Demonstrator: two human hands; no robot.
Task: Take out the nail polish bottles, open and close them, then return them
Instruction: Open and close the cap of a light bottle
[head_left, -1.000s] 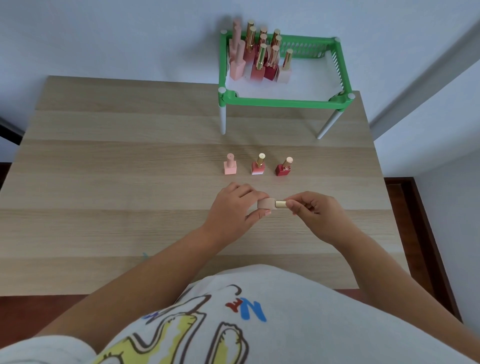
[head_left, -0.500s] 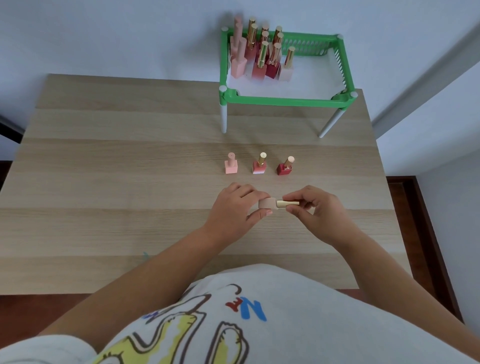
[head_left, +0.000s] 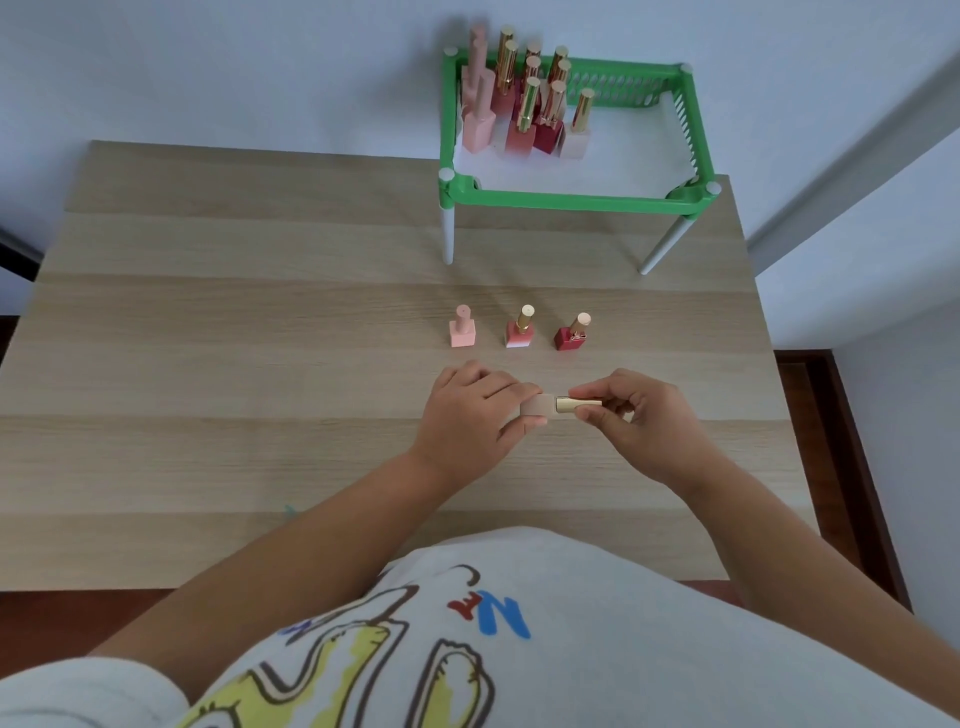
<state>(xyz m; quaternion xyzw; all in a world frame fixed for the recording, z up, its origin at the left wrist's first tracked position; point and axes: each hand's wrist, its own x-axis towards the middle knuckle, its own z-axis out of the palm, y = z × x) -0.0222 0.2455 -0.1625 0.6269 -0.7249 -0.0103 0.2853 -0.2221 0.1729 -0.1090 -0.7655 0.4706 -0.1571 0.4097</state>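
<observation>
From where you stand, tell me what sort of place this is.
Probably a room at home: a plain wooden table pushed against a bare wall, with nail polish bottles in a green rack.

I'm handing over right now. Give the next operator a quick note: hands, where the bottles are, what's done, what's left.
Left hand grips the beige bottle, lying sideways above the table.
Right hand pinches its gold cap; cap sits against the bottle, whether tight or loose cannot be told.
Three capped bottles stand in a row on the table: pink, coral, red.
The rest stand in the green rack.
Left: finish this bottle, then return all four to the rack.
</observation>
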